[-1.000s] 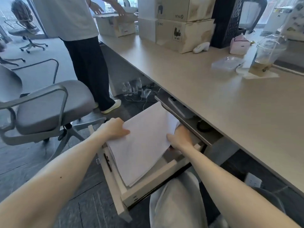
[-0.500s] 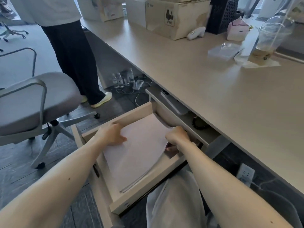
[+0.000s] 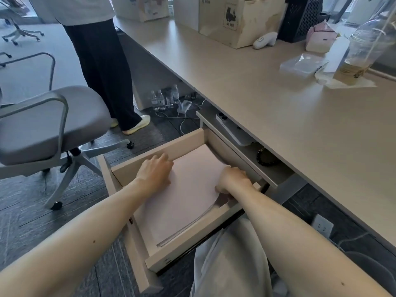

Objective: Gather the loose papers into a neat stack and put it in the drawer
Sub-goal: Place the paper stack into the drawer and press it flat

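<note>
The stack of white papers (image 3: 188,196) lies inside the open beige drawer (image 3: 159,147) under the desk. Its near right edge curves up a little off the drawer floor. My left hand (image 3: 155,173) rests on the stack's left edge, fingers flat on the top sheet. My right hand (image 3: 233,182) grips the stack's right edge, with the fingers curled under the sheets. The drawer is pulled far out towards me.
A grey office chair (image 3: 49,123) stands to the left, and a person in dark trousers (image 3: 102,67) stands beyond it. The desk top (image 3: 267,99) carries cardboard boxes (image 3: 237,18) and a plastic cup (image 3: 362,50). A phone (image 3: 233,130) lies on the shelf above the drawer.
The stack was held tilted above the drawer a second ago. It has come down into the drawer and now lies nearly flat, both hands still on its edges.
</note>
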Demonstrator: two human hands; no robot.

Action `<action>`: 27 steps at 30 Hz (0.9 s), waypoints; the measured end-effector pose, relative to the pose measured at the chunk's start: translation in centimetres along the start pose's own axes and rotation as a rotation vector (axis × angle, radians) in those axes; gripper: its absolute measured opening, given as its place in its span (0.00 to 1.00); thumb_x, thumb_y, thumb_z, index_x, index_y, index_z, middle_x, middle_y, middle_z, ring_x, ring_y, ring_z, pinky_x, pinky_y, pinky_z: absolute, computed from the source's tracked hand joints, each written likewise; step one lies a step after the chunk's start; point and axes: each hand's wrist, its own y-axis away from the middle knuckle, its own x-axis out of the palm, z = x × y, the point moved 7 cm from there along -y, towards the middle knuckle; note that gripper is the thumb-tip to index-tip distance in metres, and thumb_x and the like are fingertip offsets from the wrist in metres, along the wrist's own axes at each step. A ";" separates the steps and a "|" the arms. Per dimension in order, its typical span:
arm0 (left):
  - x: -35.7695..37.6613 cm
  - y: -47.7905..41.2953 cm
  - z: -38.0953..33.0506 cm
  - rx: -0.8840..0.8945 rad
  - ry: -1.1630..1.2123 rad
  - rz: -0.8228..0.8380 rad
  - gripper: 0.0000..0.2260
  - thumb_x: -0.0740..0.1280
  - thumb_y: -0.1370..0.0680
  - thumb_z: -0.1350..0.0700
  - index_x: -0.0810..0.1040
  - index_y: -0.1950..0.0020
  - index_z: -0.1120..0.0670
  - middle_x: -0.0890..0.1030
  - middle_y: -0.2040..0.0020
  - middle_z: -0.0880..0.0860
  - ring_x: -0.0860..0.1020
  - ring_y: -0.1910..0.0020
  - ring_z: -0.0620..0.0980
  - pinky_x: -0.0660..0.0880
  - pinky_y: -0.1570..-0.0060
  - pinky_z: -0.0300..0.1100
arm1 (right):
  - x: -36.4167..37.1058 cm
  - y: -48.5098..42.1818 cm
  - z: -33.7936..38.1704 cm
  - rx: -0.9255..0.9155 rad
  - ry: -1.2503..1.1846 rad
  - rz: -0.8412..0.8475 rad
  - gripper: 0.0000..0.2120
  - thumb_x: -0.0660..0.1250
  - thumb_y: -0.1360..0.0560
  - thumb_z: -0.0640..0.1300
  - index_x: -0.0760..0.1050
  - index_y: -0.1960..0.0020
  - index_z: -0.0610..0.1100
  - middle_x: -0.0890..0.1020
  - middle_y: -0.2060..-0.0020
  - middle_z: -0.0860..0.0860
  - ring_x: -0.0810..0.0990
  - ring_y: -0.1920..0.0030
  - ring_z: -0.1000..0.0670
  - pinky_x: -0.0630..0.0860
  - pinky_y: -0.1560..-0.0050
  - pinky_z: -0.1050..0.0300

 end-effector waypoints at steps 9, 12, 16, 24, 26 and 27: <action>2.0 4.7 2.6 -0.291 0.177 0.407 0.40 0.71 0.30 0.36 0.61 0.27 0.56 0.77 0.38 0.55 0.78 0.41 0.58 0.76 0.49 0.48 | -2.3 0.4 1.0 -0.172 0.155 -0.223 0.12 0.71 0.27 0.48 0.78 0.47 0.42 0.82 0.52 0.47 0.80 0.51 0.44 0.73 0.58 0.53; 3.0 5.3 2.1 -0.344 0.342 0.508 0.50 0.72 0.29 0.39 0.44 0.21 0.58 0.70 0.29 0.57 0.75 0.37 0.58 0.78 0.44 0.48 | 0.0 -0.2 0.7 -0.172 0.125 -0.024 0.17 0.72 0.28 0.49 0.77 0.43 0.43 0.80 0.48 0.45 0.79 0.50 0.43 0.74 0.59 0.51; 3.9 5.3 3.1 -0.484 0.620 0.519 0.50 0.76 0.29 0.47 0.43 0.22 0.54 0.73 0.35 0.60 0.80 0.47 0.58 0.82 0.50 0.52 | 0.8 -0.7 0.1 -0.160 0.139 0.044 0.22 0.72 0.31 0.44 0.76 0.38 0.43 0.76 0.42 0.45 0.79 0.48 0.42 0.76 0.57 0.51; 3.6 5.1 3.9 -0.544 0.753 0.438 0.41 0.76 0.28 0.55 0.53 0.23 0.57 0.72 0.36 0.62 0.79 0.48 0.60 0.83 0.57 0.51 | 1.2 -0.3 0.6 -0.260 0.115 0.022 0.21 0.70 0.30 0.43 0.76 0.37 0.46 0.78 0.43 0.46 0.79 0.49 0.43 0.80 0.50 0.48; 3.3 5.3 3.8 -0.529 0.716 0.435 0.37 0.75 0.28 0.53 0.58 0.26 0.57 0.73 0.39 0.60 0.78 0.49 0.58 0.83 0.61 0.48 | 1.2 0.0 0.8 -0.291 0.095 -0.002 0.21 0.68 0.28 0.43 0.75 0.35 0.47 0.78 0.41 0.46 0.79 0.48 0.43 0.80 0.50 0.48; 2.9 5.3 3.9 -0.507 0.678 0.415 0.34 0.75 0.27 0.52 0.60 0.28 0.57 0.73 0.41 0.59 0.78 0.50 0.57 0.81 0.63 0.46 | 1.0 0.1 0.9 -0.308 0.056 -0.015 0.22 0.67 0.27 0.43 0.74 0.33 0.47 0.77 0.38 0.47 0.78 0.46 0.43 0.80 0.50 0.48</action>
